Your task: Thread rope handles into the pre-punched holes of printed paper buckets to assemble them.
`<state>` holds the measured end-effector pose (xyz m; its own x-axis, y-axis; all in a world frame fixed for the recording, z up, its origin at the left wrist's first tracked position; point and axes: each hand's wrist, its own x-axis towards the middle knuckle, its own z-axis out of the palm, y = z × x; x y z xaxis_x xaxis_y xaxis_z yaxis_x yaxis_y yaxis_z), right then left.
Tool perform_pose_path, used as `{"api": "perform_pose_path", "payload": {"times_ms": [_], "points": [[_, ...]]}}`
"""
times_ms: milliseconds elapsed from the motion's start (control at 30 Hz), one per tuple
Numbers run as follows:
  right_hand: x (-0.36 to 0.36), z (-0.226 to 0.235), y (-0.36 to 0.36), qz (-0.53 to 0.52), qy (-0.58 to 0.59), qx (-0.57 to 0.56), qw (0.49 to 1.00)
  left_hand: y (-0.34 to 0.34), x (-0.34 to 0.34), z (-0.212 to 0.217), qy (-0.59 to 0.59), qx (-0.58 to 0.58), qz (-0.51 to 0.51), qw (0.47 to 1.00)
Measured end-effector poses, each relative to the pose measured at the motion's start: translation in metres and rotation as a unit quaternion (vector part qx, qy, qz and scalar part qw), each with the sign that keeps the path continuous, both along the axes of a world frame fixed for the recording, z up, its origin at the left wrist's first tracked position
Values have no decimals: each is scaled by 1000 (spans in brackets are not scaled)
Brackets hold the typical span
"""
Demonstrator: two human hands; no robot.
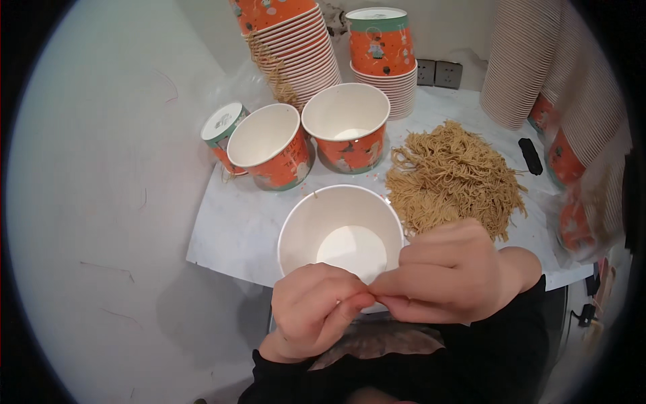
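My left hand (316,303) and my right hand (451,273) meet over the near rim of a large paper tub (343,210). Both are closed, with thumbs and fingertips pinched together at one spot. Whatever is between the fingertips, if anything, is too small and hidden to make out. The tub stands upright with its white inside showing, and my hands cover part of its near side. Just beyond my right hand lies a heap of thin, tan, noodle-like strands (457,178).
Two orange tubs, one left (269,145) and one right (346,128), stand behind, beside a smaller upturned cup (225,128). Tall stacks of tubs (303,60) rise at the back and right (518,64). A black strip (530,156) lies right of the heap. Wall sockets (439,73) show behind.
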<state>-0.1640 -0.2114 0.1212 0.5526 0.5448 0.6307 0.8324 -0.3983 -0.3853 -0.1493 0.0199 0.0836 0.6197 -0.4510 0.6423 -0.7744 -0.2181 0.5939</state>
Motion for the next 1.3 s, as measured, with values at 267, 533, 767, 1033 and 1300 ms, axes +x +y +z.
{"api": "perform_pose_path", "payload": {"times_ms": [267,533,767,1033,1300], "points": [[8,19,-10,-118,-29,-14,992,42,13,10,-47,267,-84,959],[28,-15,11,-51,-8,34,998,31,3,-11,251,-33,30,967],[38,-35,22,-65,-74,14,995,20,3,-19,337,-149,-26,929],[33,-28,19,-57,-113,-31,991,15,6,-19,327,-125,-54,935],[30,-25,16,-85,-102,-54,990,18,8,-16,369,-130,-84,916]]}}
